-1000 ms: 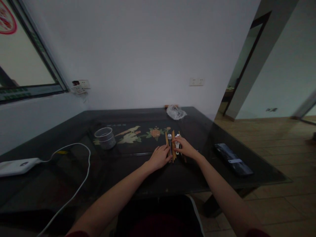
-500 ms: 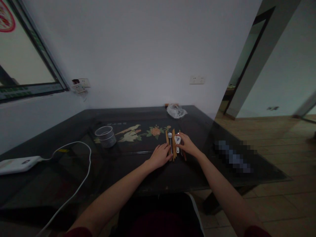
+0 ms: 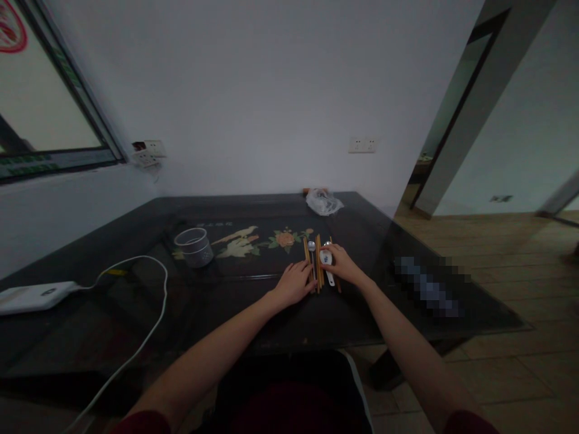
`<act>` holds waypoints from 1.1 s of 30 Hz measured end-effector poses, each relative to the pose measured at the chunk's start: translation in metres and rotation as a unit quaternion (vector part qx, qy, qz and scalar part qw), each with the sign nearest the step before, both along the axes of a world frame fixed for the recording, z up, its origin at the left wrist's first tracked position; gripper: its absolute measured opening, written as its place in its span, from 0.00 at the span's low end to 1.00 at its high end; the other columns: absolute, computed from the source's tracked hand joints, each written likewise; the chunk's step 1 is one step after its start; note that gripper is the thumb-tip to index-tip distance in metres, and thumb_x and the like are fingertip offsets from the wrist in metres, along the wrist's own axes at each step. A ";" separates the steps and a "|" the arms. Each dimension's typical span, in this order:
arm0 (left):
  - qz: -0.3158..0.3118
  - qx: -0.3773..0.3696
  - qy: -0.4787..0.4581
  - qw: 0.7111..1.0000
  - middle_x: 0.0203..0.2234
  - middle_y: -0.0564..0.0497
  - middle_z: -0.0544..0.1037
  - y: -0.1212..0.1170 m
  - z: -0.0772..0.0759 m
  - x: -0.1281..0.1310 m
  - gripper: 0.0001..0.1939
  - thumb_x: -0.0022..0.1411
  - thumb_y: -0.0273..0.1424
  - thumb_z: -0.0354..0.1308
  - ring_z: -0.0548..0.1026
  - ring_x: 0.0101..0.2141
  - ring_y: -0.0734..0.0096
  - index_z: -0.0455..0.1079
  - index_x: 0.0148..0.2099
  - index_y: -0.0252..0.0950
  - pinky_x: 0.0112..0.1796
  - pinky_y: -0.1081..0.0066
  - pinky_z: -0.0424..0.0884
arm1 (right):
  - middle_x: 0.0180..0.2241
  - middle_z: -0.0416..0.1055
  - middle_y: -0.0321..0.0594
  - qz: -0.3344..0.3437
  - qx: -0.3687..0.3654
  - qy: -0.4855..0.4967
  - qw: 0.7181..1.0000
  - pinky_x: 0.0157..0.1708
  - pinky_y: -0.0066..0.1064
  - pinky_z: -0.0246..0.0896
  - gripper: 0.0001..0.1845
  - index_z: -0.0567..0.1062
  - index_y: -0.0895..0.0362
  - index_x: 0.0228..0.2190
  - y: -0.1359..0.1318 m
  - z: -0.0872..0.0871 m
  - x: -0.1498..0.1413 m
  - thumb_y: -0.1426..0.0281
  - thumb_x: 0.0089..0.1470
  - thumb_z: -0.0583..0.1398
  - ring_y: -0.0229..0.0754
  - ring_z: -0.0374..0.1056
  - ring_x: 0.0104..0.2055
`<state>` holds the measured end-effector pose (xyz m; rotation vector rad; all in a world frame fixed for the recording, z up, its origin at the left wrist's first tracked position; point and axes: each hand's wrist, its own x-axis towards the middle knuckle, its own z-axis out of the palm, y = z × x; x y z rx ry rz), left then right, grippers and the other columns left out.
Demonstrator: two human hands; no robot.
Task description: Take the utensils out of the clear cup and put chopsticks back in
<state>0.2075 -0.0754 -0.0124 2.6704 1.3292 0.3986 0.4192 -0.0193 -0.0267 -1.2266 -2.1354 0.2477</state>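
1. The left hand [image 3: 293, 283] is laid palm down, its fingers slightly apart, over the lower part of the leftmost chopsticks [image 3: 306, 248]; its thumb is placed near the metal spoon's [image 3: 312, 246] handle.
2. The right hand [image 3: 341, 265] is curved above the right side of the row, with thumb and fingers parted around the bowl of a white spoon [image 3: 326, 258]. Whether the bowl is gripped or merely touched cannot be told.
3. The middle chopsticks [image 3: 319, 277] are set upright in the view between the metal spoon and the white spoon; a rounded metal piece [image 3: 327, 244], perhaps another spoon, is partly covered by the right hand.
4. The room is bounded by a pale wall [image 3: 271, 90], with a window [image 3: 49, 90] on the left and a tiled floor [image 3: 506, 374] on the right.
5. The dark, glossy table [image 3: 217, 313] is decorated with a bird and flower design [image 3: 286, 239]. All the utensils are gathered near its front edge.
6. A pixelated object [image 3: 427, 288] is seen on the right side.
7. A white device [image 3: 38, 297] is joined to a white cable [image 3: 165, 289] at the left.
8. A clear perforated cup [image 3: 194, 248] is stood left of the design, and a crumpled plastic bag [image 3: 323, 203] is left by the wall.
9. A wall socket [image 3: 362, 144] is mounted above the table.
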 end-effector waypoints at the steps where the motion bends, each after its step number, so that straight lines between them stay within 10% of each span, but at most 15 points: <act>1: 0.001 -0.001 0.002 1.000 0.60 0.42 0.60 0.000 0.000 0.000 0.26 0.65 0.41 0.45 0.58 0.60 0.59 0.57 0.61 0.35 0.58 0.55 0.53 | 0.47 0.66 0.46 -0.002 0.000 0.003 1.000 0.53 0.46 0.54 0.24 0.69 0.55 0.45 -0.001 0.001 0.000 0.70 0.43 0.64 0.51 0.60 0.52; 17: 0.004 0.003 0.004 1.000 0.60 0.42 0.60 0.001 0.000 0.000 0.26 0.64 0.42 0.46 0.58 0.59 0.58 0.58 0.60 0.35 0.58 0.55 0.54 | 0.42 0.76 0.45 -0.109 -0.053 0.035 0.992 0.47 0.42 0.64 0.19 0.68 0.54 0.49 -0.010 0.013 0.006 0.65 0.55 0.56 0.49 0.71 0.46; 33: 0.004 -0.001 -0.004 1.000 0.60 0.42 0.60 0.000 0.001 0.000 0.26 0.64 0.41 0.46 0.58 0.59 0.57 0.58 0.60 0.35 0.58 0.56 0.54 | 0.52 0.68 0.49 -0.054 -0.051 0.034 0.997 0.55 0.44 0.56 0.23 0.67 0.56 0.52 -0.001 -0.006 0.002 0.66 0.54 0.57 0.49 0.64 0.55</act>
